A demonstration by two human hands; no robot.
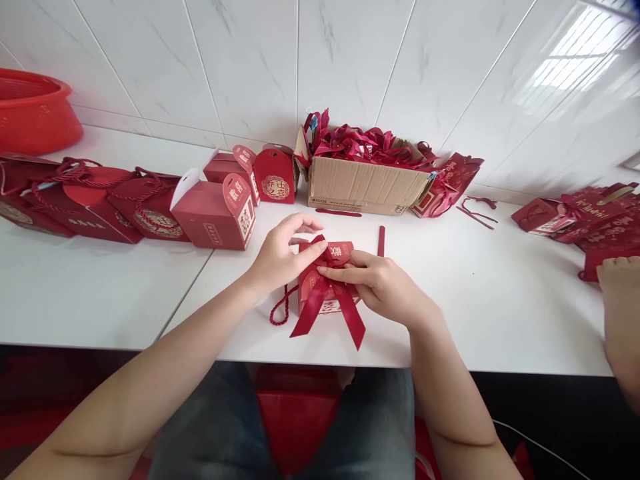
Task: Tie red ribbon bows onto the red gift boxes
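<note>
A small red gift box (345, 249) with gold print lies on the white table in front of me. A dark red ribbon (313, 307) is tied on top of it, its two tails hanging over the near side. My left hand (284, 252) has its thumb and fingers closed round the ribbon's bow at the box's upper left. From the right, my right hand (377, 280) presses an extended finger onto the knot, its other fingers curled against the box. A twisted red cord loop (281, 315) sticks out at the box's left.
Several red boxes (213, 220) line the left and back. A cardboard carton (367, 183) full of ribbons stands against the tiled wall. A red tub (37, 113) is far left. At the right edge, another person's arm (623, 320) reaches near more red boxes (590, 210).
</note>
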